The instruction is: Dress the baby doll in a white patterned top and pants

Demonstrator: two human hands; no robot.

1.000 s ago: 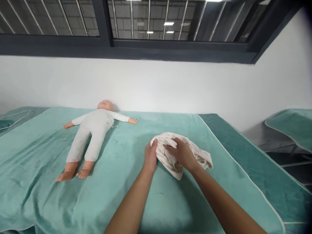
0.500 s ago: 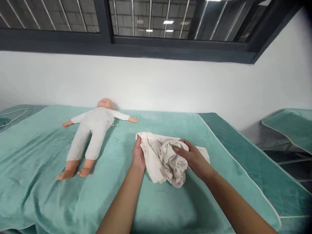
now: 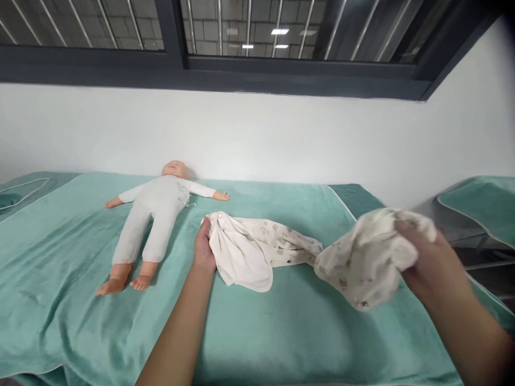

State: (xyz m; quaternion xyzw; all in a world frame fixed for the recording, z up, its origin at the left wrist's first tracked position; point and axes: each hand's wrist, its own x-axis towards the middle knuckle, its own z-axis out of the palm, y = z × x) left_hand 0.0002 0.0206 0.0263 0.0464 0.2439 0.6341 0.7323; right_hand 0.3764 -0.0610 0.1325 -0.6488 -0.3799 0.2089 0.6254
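A white printed cloth [image 3: 277, 241] is stretched sideways above the green bed cover, twisted narrow near its middle. My left hand [image 3: 204, 246] is closed on its left end, where a plain white flap hangs down. Bunched cloth fills my right hand [image 3: 422, 257], closed and blurred by motion at the far right end. Small printed figures show on the fabric. To the left, a baby doll [image 3: 159, 206] in a white body suit lies on its back with arms spread, touched by neither hand.
The green cover [image 3: 281, 332] spreads under everything, with folds at the left. Behind it stand a white wall [image 3: 257, 139] and a dark window frame [image 3: 241, 80] with bars. Another green-covered surface [image 3: 486, 206] is at the right.
My right hand has moved far to the right, pulling the bunched cloth out long. My left hand has shifted slightly left, still holding its end. The doll lies as before.
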